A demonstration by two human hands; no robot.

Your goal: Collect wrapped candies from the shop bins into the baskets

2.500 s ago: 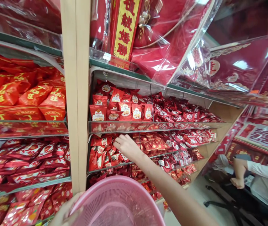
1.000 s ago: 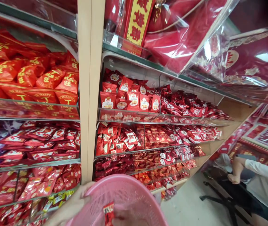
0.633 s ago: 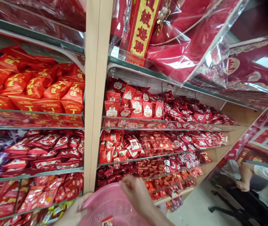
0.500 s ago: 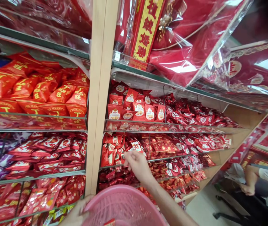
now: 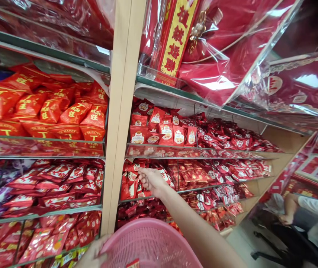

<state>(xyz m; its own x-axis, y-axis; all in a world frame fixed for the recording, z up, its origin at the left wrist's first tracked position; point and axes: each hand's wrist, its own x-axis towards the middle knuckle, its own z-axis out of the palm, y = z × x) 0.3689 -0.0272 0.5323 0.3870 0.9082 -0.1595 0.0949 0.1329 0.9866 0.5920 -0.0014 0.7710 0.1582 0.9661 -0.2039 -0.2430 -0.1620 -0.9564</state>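
Observation:
My left hand [image 5: 94, 253] grips the left rim of a pink plastic basket [image 5: 147, 227], thumb over the edge. Inside the basket lies a small red packet [image 5: 133, 263], cut off by the bottom of the view. Reaching over the basket, my right hand [image 5: 153, 181] is at the front of a shelf bin, its fingers pinched at a small red packet [image 5: 135, 167] with a pale label. More red packets [image 5: 128, 188] with dark lettering lie below and beside those fingertips. The hand covers part of the bin.
A wooden upright [image 5: 121, 111] divides the shelves. Clear shelf lips and dividers separate piles of wrapped sweets, such as large red bags [image 5: 75, 111] at left. Plastic-wrapped red goods [image 5: 217, 70] jut out above. At right, a seated person [image 5: 295, 212] is near a black chair base [image 5: 270, 253].
My right hand has moved left and slightly up, bringing its fingers to the packets. My left hand still holds the basket, and the view has shifted a little.

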